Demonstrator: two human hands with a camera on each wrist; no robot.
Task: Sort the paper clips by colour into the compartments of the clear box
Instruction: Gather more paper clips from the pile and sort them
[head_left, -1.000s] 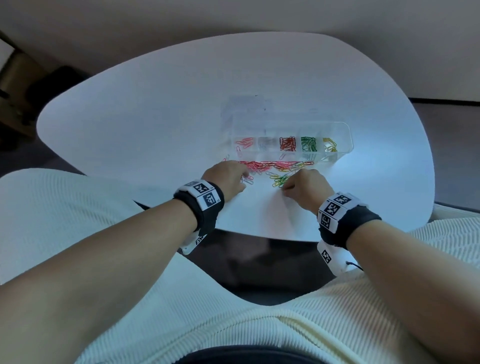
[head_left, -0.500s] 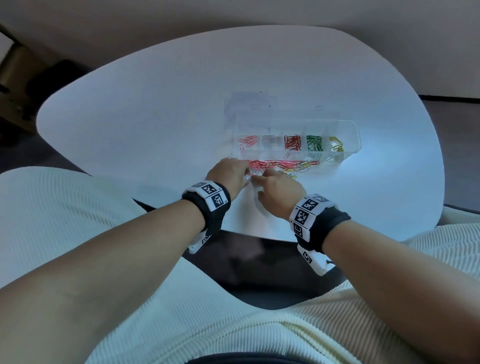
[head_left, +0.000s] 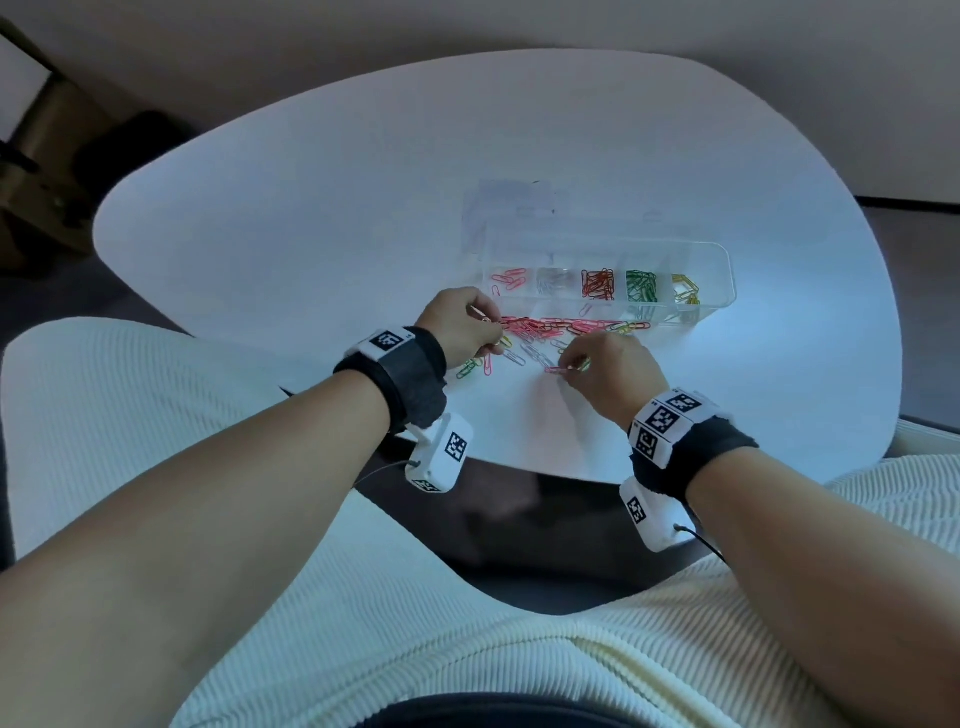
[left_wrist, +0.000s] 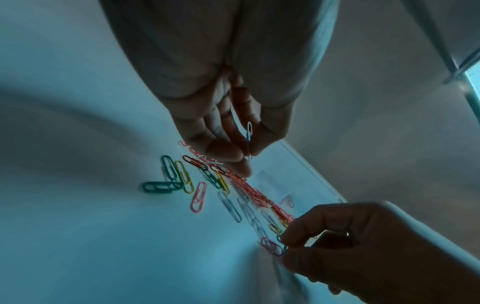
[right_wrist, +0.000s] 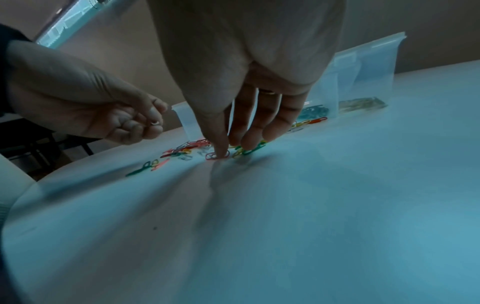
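Observation:
The clear box (head_left: 719, 270) lies on the white table (head_left: 311, 234), with pink, silver, red, green and yellow clips in separate compartments. A row of loose mixed clips (head_left: 561, 327) lies along its near side. My left hand (head_left: 488, 332) hovers at the row's left end and pinches a silver clip (left_wrist: 249, 139) between thumb and fingertips. My right hand (head_left: 569, 366) is just to the right, one straight fingertip (right_wrist: 219, 150) pressing a pink clip (right_wrist: 217, 155) onto the table, the other fingers touching green and yellow clips (right_wrist: 249, 150).
A few green, yellow and pink clips (left_wrist: 179, 183) lie scattered near my left hand. Clear plastic bags (right_wrist: 363, 67) sit behind the box. The table's near edge (head_left: 519, 467) is close to my wrists, and my lap is below it.
My right hand went left toward the left hand, then came back right and now presses a pink clip. My left hand stayed in place and now shows a silver clip in its pinch.

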